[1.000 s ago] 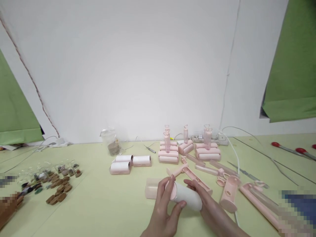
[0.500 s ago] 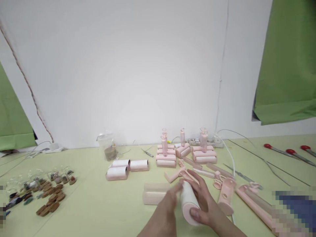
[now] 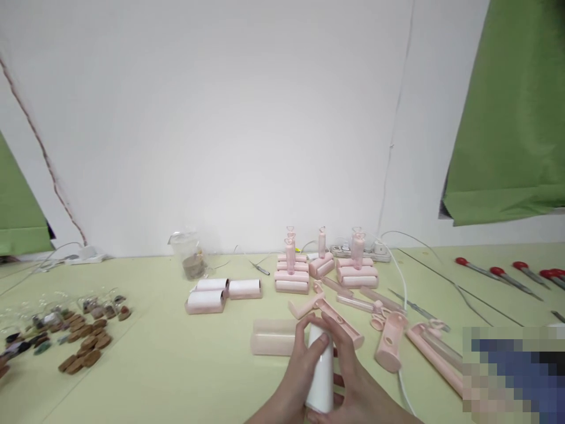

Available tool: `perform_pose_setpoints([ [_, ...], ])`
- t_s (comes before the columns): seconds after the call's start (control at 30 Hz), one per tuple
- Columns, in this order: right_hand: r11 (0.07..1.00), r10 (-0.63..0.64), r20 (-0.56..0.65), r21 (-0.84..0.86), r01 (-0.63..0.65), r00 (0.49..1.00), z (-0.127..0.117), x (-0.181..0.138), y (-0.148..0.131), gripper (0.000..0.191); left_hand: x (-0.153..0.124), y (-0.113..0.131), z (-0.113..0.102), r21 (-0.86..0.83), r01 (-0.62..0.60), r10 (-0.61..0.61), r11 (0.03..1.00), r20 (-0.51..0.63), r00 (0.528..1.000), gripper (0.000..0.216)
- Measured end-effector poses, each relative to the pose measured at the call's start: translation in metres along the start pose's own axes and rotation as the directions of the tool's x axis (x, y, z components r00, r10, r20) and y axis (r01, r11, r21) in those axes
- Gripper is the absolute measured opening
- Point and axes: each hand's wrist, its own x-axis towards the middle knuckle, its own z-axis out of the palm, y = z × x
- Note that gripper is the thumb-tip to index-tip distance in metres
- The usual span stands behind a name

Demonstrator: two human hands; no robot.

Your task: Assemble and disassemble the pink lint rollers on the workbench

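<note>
Between both hands, close to the front edge of my view, is a white lint roller roll (image 3: 322, 377), tilted with its lower end toward me. My left hand (image 3: 301, 362) wraps its left side with the thumb lying across the upper part. My right hand (image 3: 346, 362) curls round its right side and lower end. Just behind my left hand lies a clear pinkish half-round cover (image 3: 273, 338), partly hidden by the fingers. A pink lint roller shell (image 3: 342, 324) lies beyond my right hand, and another pink shell (image 3: 391, 343) is to its right.
Several finished-looking pink lint rollers (image 3: 291, 281) stand by the wall near a power strip (image 3: 382, 252). White rolls in covers (image 3: 205, 301) lie left of centre. Brown cork pieces (image 3: 90, 344) and small glass jars (image 3: 53, 318) are far left; red-handled tools (image 3: 498, 272) lie right.
The roll has turned in my hands, so its pink end cap no longer shows. My left fingers have closed round it, and it has moved slightly left. The view has shifted a little.
</note>
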Motion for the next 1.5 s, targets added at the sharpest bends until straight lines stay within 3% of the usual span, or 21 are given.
perform_pose_setpoints([
  [0.1, 1.0, -0.001, 0.062, -0.03, 0.003, 0.998, -0.007, -0.001, 0.001, 0.101, 0.002, -0.004, -0.004, -0.025, -0.041, 0.042, 0.999, 0.055, 0.998, 0.045],
  [0.2, 0.994, 0.016, -0.01, 0.109, -0.015, 1.0, -0.024, 0.012, -0.005, 0.099, 0.001, 0.001, -0.007, -0.052, -0.107, 0.111, 0.993, 0.088, 0.99, 0.04],
  [0.3, 0.951, 0.074, 0.029, 0.298, -0.079, 0.997, -0.058, 0.044, -0.015, 0.062, -0.003, 0.016, -0.01, -0.099, -0.101, 0.11, 0.99, 0.093, 0.989, 0.035],
  [0.37, 0.948, 0.118, 0.061, 0.291, -0.131, 0.991, -0.084, 0.07, -0.015, 0.05, -0.007, 0.028, -0.014, -0.152, -0.097, 0.105, 0.984, 0.044, 0.994, 0.033],
  [0.43, 0.977, 0.206, -0.049, 0.075, -0.202, 0.977, -0.102, 0.09, -0.006, 0.043, -0.01, 0.04, -0.019, -0.193, -0.137, 0.131, 0.972, -0.042, 0.99, 0.033],
  [0.5, 0.911, 0.291, -0.148, -0.259, -0.321, 0.945, -0.11, 0.098, 0.013, 0.039, -0.011, 0.049, -0.024, -0.191, -0.23, 0.209, 0.954, -0.124, 0.97, 0.032],
  [0.57, 0.821, 0.337, -0.189, -0.42, -0.386, 0.923, -0.105, 0.095, 0.034, 0.038, -0.011, 0.055, -0.029, -0.156, -0.334, 0.304, 0.93, -0.186, 0.934, 0.03],
  [0.63, 0.777, 0.354, -0.227, -0.47, -0.42, 0.907, -0.095, 0.085, 0.05, 0.036, -0.009, 0.057, -0.031, -0.125, -0.388, 0.355, 0.913, -0.222, 0.908, 0.029],
  [0.77, 0.711, 0.347, -0.34, -0.512, -0.482, 0.874, -0.079, 0.069, 0.052, 0.033, -0.004, 0.056, -0.029, -0.125, -0.411, 0.363, 0.903, -0.289, 0.886, 0.031],
  [0.83, 0.769, 0.31, -0.387, -0.434, -0.468, 0.868, -0.074, 0.066, 0.039, 0.033, 0.001, 0.053, -0.024, -0.127, -0.418, 0.354, 0.9, -0.347, 0.868, 0.029],
  [0.93, 0.911, 0.308, -0.381, -0.147, -0.386, 0.872, -0.063, 0.059, 0.013, 0.03, 0.01, 0.047, -0.012, -0.121, -0.372, 0.295, 0.92, -0.408, 0.864, 0.026],
  [1.07, 0.934, 0.354, -0.323, 0.167, -0.316, 0.878, -0.038, 0.045, -0.016, 0.038, 0.018, 0.033, 0.005, -0.144, -0.323, 0.252, 0.935, -0.371, 0.894, 0.031],
  [1.17, 0.939, 0.316, -0.272, 0.224, -0.26, 0.909, -0.023, 0.038, -0.022, 0.038, 0.018, 0.021, 0.015, -0.107, -0.332, 0.285, 0.937, -0.316, 0.905, 0.035],
  [1.23, 0.929, 0.351, -0.266, 0.218, -0.299, 0.898, -0.018, 0.034, -0.02, 0.039, 0.016, 0.013, 0.017, -0.065, -0.337, 0.302, 0.939, -0.307, 0.902, 0.037],
  [1.33, 0.924, 0.376, -0.275, 0.179, -0.337, 0.885, -0.014, 0.03, -0.016, 0.039, 0.013, 0.002, 0.015, -0.062, -0.325, 0.291, 0.944, -0.31, 0.905, 0.041],
  [1.5, 0.944, 0.326, -0.231, 0.138, -0.301, 0.917, -0.01, 0.027, -0.023, 0.041, 0.008, -0.006, 0.008, -0.05, -0.328, 0.299, 0.943, -0.301, 0.906, 0.042],
])
